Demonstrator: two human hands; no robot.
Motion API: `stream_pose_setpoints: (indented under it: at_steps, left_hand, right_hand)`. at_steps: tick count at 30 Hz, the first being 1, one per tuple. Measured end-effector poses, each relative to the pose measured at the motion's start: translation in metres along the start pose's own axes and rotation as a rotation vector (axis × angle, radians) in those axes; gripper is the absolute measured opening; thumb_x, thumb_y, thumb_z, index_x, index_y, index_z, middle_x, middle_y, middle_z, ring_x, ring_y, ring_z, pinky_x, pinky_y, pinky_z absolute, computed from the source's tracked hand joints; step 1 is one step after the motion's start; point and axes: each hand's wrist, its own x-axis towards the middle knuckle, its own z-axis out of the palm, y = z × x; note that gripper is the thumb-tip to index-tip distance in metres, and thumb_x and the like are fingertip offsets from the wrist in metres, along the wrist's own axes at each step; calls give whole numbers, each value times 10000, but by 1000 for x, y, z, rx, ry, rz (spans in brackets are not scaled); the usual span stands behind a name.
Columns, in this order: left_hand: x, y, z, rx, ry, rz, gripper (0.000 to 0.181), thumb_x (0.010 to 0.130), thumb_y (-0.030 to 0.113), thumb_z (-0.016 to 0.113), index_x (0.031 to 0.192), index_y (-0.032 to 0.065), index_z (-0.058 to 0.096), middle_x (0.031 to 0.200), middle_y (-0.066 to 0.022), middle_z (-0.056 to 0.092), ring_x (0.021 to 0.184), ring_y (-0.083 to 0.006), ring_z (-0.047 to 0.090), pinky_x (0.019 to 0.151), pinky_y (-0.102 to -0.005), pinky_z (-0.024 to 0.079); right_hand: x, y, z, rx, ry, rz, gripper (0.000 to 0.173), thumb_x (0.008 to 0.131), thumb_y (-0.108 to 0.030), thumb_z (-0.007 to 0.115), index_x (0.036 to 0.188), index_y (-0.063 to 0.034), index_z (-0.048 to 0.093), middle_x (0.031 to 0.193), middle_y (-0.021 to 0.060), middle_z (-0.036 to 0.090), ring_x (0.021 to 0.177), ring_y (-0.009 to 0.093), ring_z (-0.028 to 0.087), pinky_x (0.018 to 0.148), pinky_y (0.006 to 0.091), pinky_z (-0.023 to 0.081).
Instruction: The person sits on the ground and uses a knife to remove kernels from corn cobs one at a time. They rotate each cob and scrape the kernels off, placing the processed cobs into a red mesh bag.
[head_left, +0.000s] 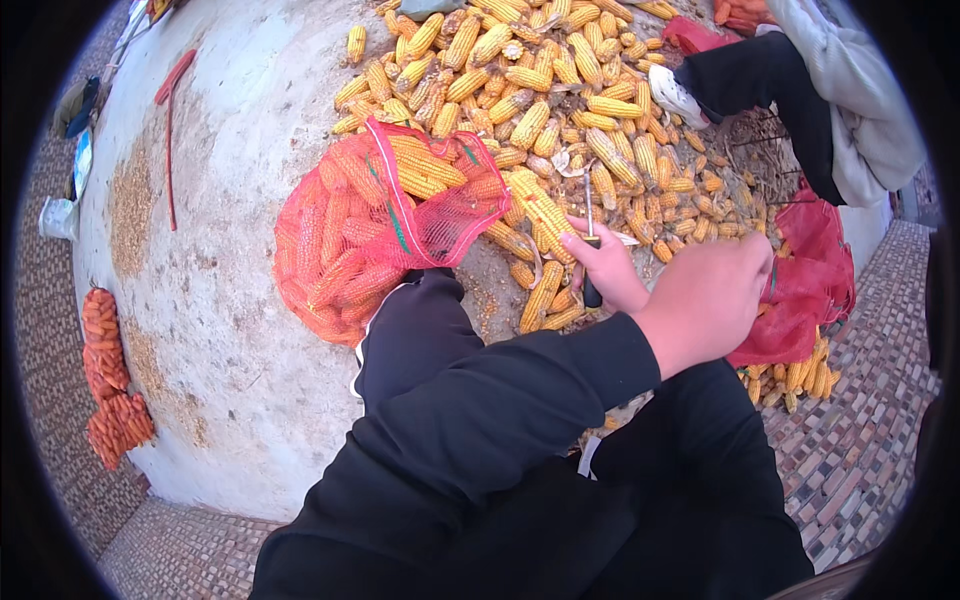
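My right hand (611, 274) holds a yellow corn cob (541, 214) and, under the thumb, a screwdriver (592, 289) with a black handle and its metal shaft pointing away from me. My left arm reaches across my body, so my left hand (709, 304) is to the right of my right hand. It looks curled and somewhat blurred; its fingers are mostly hidden, and no object shows in it. Against my left knee stands a red mesh bag (337, 247) with its mouth open, largely filled with cobs. A big heap of corn cobs (532, 124) spreads before me.
At upper right another person's leg (757, 71) and white shoe (673, 91) border the heap. Another red mesh bag (787, 326) lies right of my hands, above loose cobs (799, 379). A red long-handled tool (171, 142) and filled mesh bags (105, 345) are at left.
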Motion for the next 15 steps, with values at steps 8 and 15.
stream_pose_setpoints:
  at_steps: [8, 15]
  left_hand:
    - [-1, -2, -9, 40, -115, -91, 67, 961, 81, 601, 1000, 26, 601, 782, -180, 707, 775, -438, 715, 701, -559, 537]
    - [13, -8, -51, 36, 102, -189, 91, 933, 83, 640, 976, 21, 589, 781, -185, 701, 767, -432, 706, 712, -558, 540]
  right_hand:
    - [128, 9, 101, -249, -224, -30, 442, 1022, -119, 797, 1443, -79, 670, 742, -15, 640, 538, 95, 608, 502, 299, 509]
    - [144, 1, 207, 61, -395, 144, 328, 1027, 20, 644, 1352, -24, 668, 962, 41, 723, 793, 159, 708, 721, 341, 598]
